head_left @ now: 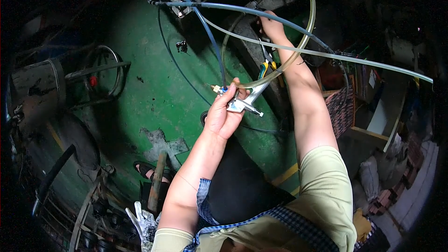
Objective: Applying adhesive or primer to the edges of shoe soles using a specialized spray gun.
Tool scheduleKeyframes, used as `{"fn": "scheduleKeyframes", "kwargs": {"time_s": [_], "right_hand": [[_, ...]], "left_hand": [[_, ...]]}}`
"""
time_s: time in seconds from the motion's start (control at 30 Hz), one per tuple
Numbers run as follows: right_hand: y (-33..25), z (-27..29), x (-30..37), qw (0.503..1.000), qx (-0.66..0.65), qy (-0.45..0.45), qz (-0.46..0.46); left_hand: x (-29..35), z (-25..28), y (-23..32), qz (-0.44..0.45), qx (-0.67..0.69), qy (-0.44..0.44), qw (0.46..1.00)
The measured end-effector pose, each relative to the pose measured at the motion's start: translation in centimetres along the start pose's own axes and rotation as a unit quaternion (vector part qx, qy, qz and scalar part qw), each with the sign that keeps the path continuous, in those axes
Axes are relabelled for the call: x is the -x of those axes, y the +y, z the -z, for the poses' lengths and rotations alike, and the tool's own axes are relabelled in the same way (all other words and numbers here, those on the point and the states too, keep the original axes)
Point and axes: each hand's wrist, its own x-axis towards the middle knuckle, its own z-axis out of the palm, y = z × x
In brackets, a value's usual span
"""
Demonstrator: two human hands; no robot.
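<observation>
left hand (220, 114) grips, fingers (236, 82) curled; right arm (303, 81) stretched nearly straight ahead.

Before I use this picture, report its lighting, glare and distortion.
Head view throughout: near-black rim, green floor lit toward the middle; glare on the silver metal tool in the left hand; the pale strip at lower right seems bowed.

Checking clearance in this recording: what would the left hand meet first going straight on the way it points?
Probably the pale hose crossing ahead of the left hand, or else the grey ledge seen behind it; depth is unclear.
</observation>
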Motion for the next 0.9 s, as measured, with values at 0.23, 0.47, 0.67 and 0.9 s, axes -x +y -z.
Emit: {"fn": "scheduleKeyframes", "kwargs": {"time_s": [0.23,0.47,0.67,0.9], "right_hand": [[-1.2,-0.4,-1.0,0.919,-0.273,-0.154,-0.24],[0.2,-1.9,-2.3,0.812,-0.479,-0.118,-0.313],[1.4,-0.8,-2.3,0.838,-0.465,-0.128,-0.257],[-0.9,-2.2,-0.6,0.958,-0.259,-0.018,-0.122]], "left_hand": [[0.2,0.0,0.1,0.003,0.003,-0.011,1.0],[0.1,0.0,0.0,0.013,0.002,-0.01,1.0],[-0.2,0.4,-0.1,0.023,0.004,-0.018,1.0],[-0.2,0.4,0.2,0.021,0.006,-0.009,1.0]]}}
